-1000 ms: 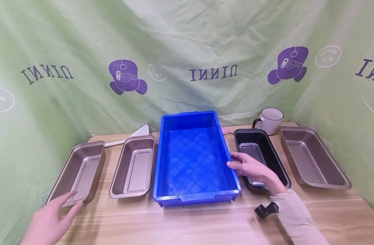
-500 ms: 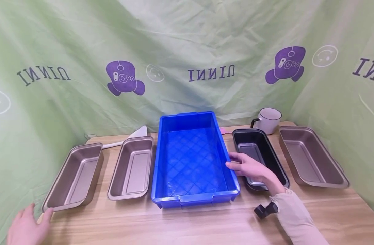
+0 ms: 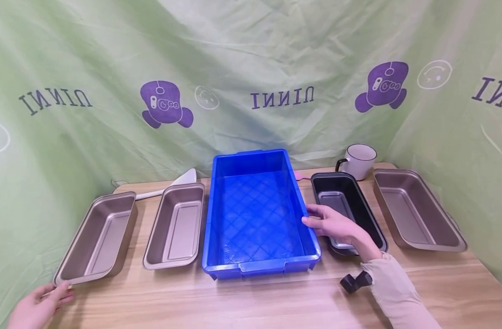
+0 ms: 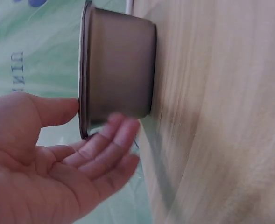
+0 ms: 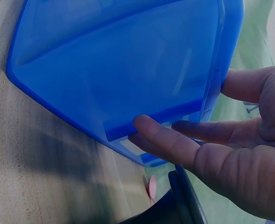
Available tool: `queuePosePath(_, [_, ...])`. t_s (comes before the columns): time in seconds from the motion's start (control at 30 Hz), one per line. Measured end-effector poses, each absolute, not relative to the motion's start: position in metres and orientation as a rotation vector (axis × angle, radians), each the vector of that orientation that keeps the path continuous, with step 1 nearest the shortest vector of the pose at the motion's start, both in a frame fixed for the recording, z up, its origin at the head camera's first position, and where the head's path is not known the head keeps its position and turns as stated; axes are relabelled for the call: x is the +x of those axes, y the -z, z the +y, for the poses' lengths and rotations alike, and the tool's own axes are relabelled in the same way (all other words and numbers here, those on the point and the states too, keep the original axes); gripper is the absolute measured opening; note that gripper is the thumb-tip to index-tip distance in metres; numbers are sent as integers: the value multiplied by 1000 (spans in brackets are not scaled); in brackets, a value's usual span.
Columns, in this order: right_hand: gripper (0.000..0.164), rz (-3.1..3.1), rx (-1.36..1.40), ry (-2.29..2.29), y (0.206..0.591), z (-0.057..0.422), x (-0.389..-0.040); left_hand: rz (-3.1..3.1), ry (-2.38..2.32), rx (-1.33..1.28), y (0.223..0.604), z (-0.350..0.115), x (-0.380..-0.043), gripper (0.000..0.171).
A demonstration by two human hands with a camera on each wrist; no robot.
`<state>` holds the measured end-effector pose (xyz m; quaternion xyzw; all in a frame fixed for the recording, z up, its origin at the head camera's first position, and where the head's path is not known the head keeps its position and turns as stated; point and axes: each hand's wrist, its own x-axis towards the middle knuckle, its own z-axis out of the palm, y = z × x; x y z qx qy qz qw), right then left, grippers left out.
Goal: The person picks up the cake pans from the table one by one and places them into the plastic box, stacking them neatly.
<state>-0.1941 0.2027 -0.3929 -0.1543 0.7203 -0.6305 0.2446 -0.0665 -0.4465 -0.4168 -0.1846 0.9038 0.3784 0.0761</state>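
Observation:
At the lower left of the head view, my left hand is at the near corner of the leftmost brown loaf pan. In the left wrist view its thumb lies on the pan's rim and its blurred fingers bend below the lip, by the end wall. My right hand grips the right side of the blue plastic bin in the middle. Its thumb is on the rim, while the fingers reach along the outer wall. Nothing lies in the bin or this pan.
A second brown loaf pan stands left of the bin. A black loaf pan and another brown pan are on the right. Behind them are a white mug, a pink utensil and a white spatula. A green curtain surrounds the table.
My left hand has moved left and down from above the leftmost loaf pan to its near corner, and its thumb has closed on the rim. The right hand stays on the bin.

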Motion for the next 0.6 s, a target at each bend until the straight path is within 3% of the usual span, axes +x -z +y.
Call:
queuePosePath(0.13, [63, 1962, -412, 1725, 391, 202, -193, 2425, -1827, -398, 429, -458, -65, 32])
queuePosePath(0.2, [64, 1960, -406, 1728, 391, 202, -192, 2179, -2097, -291, 435, -465, -65, 28])
queuePosePath(0.37, [64, 1960, -414, 1727, 393, 202, -192, 1561, -2306, -49, 443, -481, -72, 39])
queuePosePath(0.6, [64, 1981, -417, 1714, 392, 202, -193, 1175, -2312, 131, 447, -486, -78, 52])
